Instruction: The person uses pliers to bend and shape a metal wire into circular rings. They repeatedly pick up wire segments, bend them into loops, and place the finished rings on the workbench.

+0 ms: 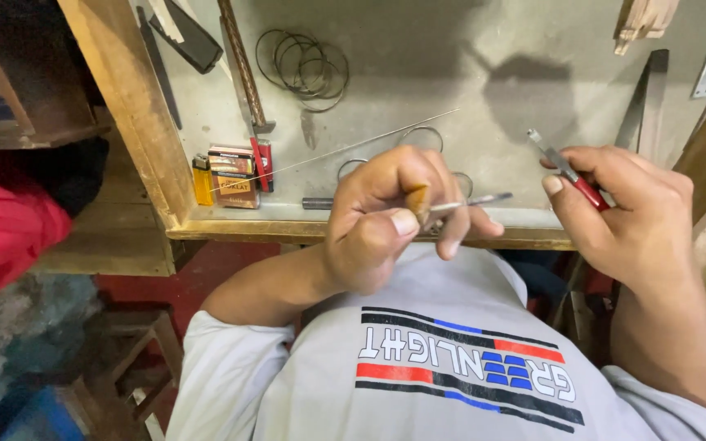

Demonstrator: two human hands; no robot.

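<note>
Nearest, above the grey printed shirt (418, 359), the left hand (386, 224) is curled tight around a small wooden-handled tool with a thin steel shaft (459, 204), thumb pressed on the handle so the tip points steadily toward three o'clock. The right hand (631, 216) is closed on slim red-handled metal pliers (569, 171), their nose aimed at eleven o'clock, seemingly kept ready. Farther, on the grey wood-rimmed bench top (451, 73), a long wire (353, 147) lies just beyond the left hand, a yellow lighter (202, 180) and small packs (233, 175) at nine o'clock, coiled wire rings (304, 69) at eleven.

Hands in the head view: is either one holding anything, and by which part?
Left hand pinches a thin metal tool by its wooden handle; right hand grips a red-handled tool by its handle.
</note>
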